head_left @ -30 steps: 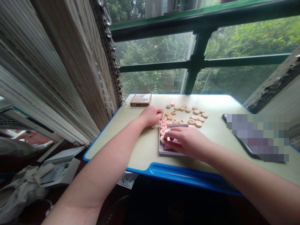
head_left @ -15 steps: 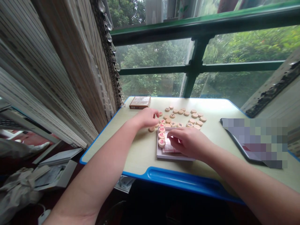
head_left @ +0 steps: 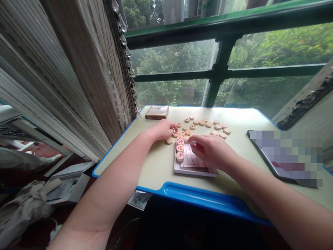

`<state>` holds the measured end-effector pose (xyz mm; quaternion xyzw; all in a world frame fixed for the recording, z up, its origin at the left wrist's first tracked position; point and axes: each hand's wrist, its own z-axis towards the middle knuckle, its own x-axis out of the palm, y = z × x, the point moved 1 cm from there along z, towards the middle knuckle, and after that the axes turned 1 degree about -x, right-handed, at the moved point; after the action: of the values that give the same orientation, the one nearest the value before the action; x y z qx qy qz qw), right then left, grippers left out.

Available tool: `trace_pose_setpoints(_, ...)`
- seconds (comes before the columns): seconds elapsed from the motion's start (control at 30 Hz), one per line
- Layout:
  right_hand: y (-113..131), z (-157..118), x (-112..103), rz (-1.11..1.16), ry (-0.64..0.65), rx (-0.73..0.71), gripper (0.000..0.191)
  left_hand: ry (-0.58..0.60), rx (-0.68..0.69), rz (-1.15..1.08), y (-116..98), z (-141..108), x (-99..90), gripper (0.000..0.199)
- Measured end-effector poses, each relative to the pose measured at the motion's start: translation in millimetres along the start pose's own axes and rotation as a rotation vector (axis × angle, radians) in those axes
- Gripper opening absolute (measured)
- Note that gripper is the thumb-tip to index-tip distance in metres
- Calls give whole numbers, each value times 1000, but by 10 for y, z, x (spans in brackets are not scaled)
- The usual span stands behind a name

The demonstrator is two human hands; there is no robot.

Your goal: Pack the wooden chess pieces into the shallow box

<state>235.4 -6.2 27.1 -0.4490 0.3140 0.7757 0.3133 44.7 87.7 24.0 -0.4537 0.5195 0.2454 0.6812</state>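
My left hand (head_left: 165, 129) reaches over the table with its fingertips closed on a Chinese chess piece (head_left: 176, 134) with a red character. My right hand (head_left: 212, 149) hovers above the open white box (head_left: 191, 171); its fingers are curled but apart, with nothing visible in them. Inside the box, a red-lined paper board (head_left: 196, 160) lies flat. Along the box's left side runs a row of red-marked pieces, among them a near one (head_left: 180, 157) and a middle one (head_left: 180, 148). Just left of the row lies a blank-topped piece (head_left: 169, 140).
Loose pieces (head_left: 208, 124) are scattered over the far middle of the table. A flat brown box (head_left: 157, 111) rests at the far left corner. A tablet-like device (head_left: 270, 163), partly blurred out, lies on the right. The table has a blue front tray (head_left: 203, 198).
My right hand has lifted slightly back and right, uncovering more of the paper board. My left fingers have come down onto a piece whose red character now shows. The view has shifted slightly.
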Motion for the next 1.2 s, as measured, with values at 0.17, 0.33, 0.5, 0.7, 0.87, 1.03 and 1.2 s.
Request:
trace_pose_setpoints(0.17, -26, 8, 1, -14, 40, 86, 21, 75, -14, -61, -46, -34, -30, 33)
trace_pose_setpoints(0.33, -34, 3, -19, -22, 60, 111, 22, 74, 29, -105, -12, -22, -5, 34)
trace_pose_setpoints(0.5, -51, 4, -34, -52, 22, 113, 21, -165, 71, -218, -64, -21, -41, 28)
trace_pose_setpoints(0.7, -113, 10, -34, 52, -205, 130, 26, -110, 95, -823, -283, -100, -77, 35)
trace_pose_setpoints(0.87, -119, -4, -28, 110, -277, 20, 27, 48, 43, -987, -319, -112, -48, 30)
trace_pose_setpoints(1.03, -115, -26, -23, 59, -250, -62, 26, 253, 33, -1022, -343, -132, -38, 26)
trace_pose_setpoints(1.2, -103, -36, -35, 47, -270, -114, 19, 294, 29, -1032, -337, -128, -22, 29)
